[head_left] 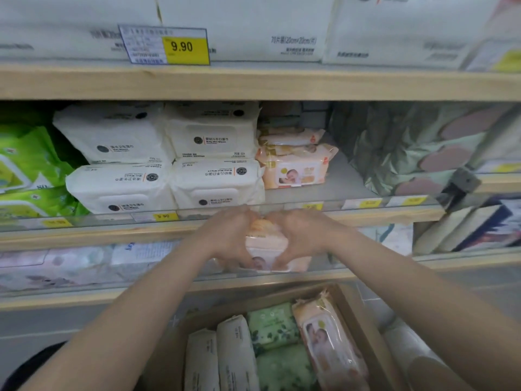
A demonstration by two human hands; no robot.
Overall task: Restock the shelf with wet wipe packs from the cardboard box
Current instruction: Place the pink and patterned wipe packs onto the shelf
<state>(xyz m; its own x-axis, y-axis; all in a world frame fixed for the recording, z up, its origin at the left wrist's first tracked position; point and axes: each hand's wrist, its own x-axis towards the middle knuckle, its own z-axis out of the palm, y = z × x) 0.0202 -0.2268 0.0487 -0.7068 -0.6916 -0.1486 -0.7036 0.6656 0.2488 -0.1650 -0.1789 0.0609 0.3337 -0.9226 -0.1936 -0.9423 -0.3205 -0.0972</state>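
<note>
Both hands gripped one peach wet wipe pack (265, 241) from either side, the left hand (228, 238) and the right hand (304, 238) curled round its ends, holding it just below the front edge of the middle shelf (366, 214). A short stack of peach packs (293, 159) already sat there, with bare shelf to its right. The cardboard box (363, 325) below still held white, green and peach packs, so much restocking seemed left.

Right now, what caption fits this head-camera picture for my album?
Both hands lift an orange pack from the box toward the shelf.
</note>
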